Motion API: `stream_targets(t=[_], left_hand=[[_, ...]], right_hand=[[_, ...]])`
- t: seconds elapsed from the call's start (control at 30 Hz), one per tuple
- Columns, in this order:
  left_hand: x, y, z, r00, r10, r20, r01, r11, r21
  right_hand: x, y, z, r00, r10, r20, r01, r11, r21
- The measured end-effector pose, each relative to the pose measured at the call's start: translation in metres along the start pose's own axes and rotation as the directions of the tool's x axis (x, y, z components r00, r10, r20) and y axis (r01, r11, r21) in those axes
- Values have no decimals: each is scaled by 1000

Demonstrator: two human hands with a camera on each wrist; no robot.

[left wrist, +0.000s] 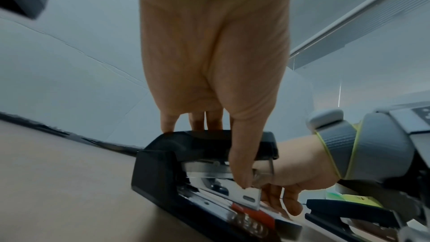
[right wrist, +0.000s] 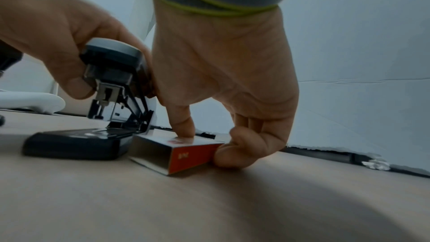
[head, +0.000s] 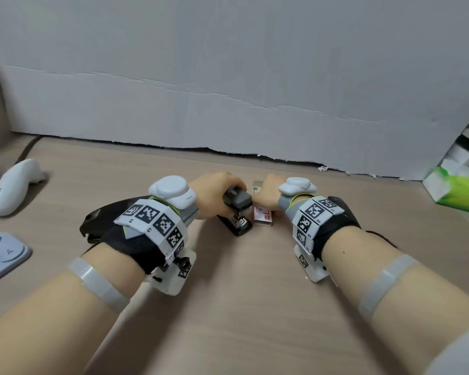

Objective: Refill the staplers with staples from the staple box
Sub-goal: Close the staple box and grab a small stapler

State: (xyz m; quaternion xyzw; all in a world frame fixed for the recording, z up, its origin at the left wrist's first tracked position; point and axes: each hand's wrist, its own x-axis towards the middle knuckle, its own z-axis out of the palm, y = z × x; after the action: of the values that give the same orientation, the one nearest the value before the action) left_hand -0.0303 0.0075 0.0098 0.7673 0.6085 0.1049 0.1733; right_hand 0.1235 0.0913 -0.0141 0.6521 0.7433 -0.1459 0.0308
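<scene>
A black stapler (head: 237, 221) stands on the wooden desk, its grey-topped arm (head: 237, 198) swung up. My left hand (head: 224, 194) grips that arm from above; in the left wrist view the thumb (left wrist: 242, 163) lies down its side over the open metal staple channel (left wrist: 218, 200). Right beside the stapler's base lies a small red and white staple box (right wrist: 186, 154). My right hand (right wrist: 204, 141) holds the box (head: 263, 216), thumb (right wrist: 184, 126) pressing on its top and curled fingers (right wrist: 232, 152) against its far side. A second black stapler (left wrist: 349, 213) lies low at the right.
A white cardboard sheet (head: 228, 90) walls off the back of the desk. A white controller (head: 14, 188) and a grey phone (head: 3, 255) lie at the left. A green tissue box (head: 455, 190) sits at the right edge.
</scene>
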Motion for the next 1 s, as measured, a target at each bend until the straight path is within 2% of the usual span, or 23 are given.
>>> stream_targets(t=[0.13, 0.27, 0.33, 0.4, 0.47, 0.57, 0.67, 0.73, 0.87, 1.0], left_hand=[[5, 2, 2, 999, -20, -32, 19, 1000, -15], [9, 5, 4, 998, -36, -58, 35, 999, -18], [10, 6, 3, 998, -43, -54, 43, 999, -12], [11, 6, 2, 998, -48, -51, 48, 999, 1], [11, 7, 3, 997, -53, -53, 54, 999, 6], [11, 10, 4, 996, -60, -64, 62, 998, 18], [10, 13, 4, 996, -66, -67, 67, 998, 21], [8, 13, 4, 996, -69, -59, 70, 997, 15], [5, 14, 3, 996, -75, -50, 75, 997, -2], [5, 21, 4, 997, -73, -40, 72, 997, -6]], right_hand=[[2, 17, -3, 996, 83, -32, -81, 994, 76], [-2, 42, -8, 988, 154, 22, -156, 974, 167], [-1, 50, -15, 984, 174, -31, -166, 969, 185], [0, 58, -26, 979, 132, -154, -123, 990, 71], [-2, 63, -29, 985, 28, -172, -38, 998, -55], [-6, 68, -22, 992, -116, -57, 100, 968, -229], [-12, 66, -13, 984, -169, 50, 176, 949, -262], [-13, 64, -13, 987, -155, 42, 161, 959, -233], [-9, 63, -15, 999, -44, 5, 44, 980, -192], [0, 69, -12, 999, -10, -47, 2, 986, -167]])
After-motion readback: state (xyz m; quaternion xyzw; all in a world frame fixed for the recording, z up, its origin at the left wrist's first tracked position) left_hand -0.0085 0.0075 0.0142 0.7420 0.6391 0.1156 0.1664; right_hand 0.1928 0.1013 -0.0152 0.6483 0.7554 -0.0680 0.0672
